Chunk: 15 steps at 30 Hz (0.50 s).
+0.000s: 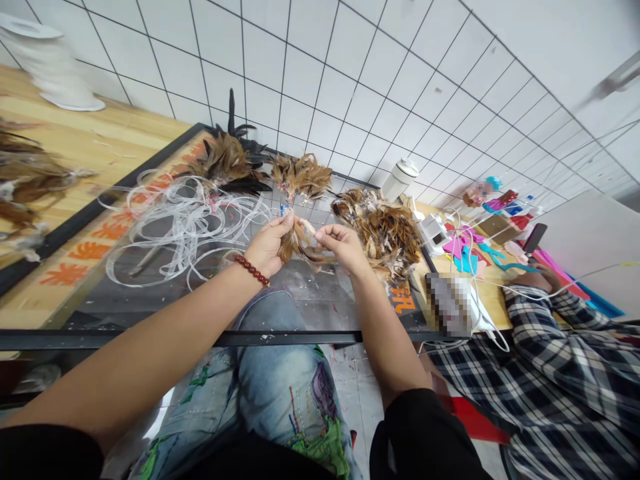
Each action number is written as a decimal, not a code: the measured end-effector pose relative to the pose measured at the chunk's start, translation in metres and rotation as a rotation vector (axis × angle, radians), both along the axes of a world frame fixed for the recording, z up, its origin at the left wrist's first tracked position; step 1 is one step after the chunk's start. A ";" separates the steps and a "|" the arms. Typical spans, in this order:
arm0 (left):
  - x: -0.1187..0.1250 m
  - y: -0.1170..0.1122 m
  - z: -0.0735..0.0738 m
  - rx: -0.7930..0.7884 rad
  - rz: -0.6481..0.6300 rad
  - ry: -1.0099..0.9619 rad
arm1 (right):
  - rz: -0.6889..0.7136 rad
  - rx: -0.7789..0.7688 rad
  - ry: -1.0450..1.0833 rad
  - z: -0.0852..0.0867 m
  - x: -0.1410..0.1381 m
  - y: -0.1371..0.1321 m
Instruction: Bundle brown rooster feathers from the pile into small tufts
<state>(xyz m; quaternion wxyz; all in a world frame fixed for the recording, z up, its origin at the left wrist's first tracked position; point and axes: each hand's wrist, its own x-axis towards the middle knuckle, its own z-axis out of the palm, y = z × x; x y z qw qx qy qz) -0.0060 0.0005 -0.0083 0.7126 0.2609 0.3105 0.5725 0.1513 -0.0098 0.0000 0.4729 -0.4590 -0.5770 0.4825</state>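
Observation:
My left hand (267,243), with a red bead bracelet on the wrist, is closed on the stem of a brown feather bundle (301,177) that stands up above my fingers. My right hand (340,241) is closed in a pinch on loose brown feathers (293,241) that hang between both hands. Both hands are over the glass table top (200,313), above my knees.
A tangle of clear plastic line (175,223) lies left of my hands. Feather piles lie behind (227,160), at right (387,230) and at far left (23,180). A white spool (50,63) stands back left. A person in a plaid shirt (560,373) sits at right beside a cluttered table.

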 end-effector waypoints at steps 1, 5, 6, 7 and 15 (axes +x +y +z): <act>-0.001 0.001 0.000 -0.011 0.018 -0.008 | -0.015 0.006 0.006 0.001 0.002 0.001; 0.001 0.001 -0.001 -0.056 0.055 0.003 | -0.079 0.055 0.027 0.002 0.003 0.001; 0.001 0.000 -0.001 -0.058 0.056 0.012 | -0.090 0.067 0.023 0.002 0.003 0.001; 0.002 -0.001 0.000 -0.055 0.054 0.022 | -0.099 0.075 0.017 0.002 0.002 0.001; 0.003 -0.007 0.005 -0.007 -0.097 -0.024 | -0.165 0.096 -0.040 -0.002 0.002 0.003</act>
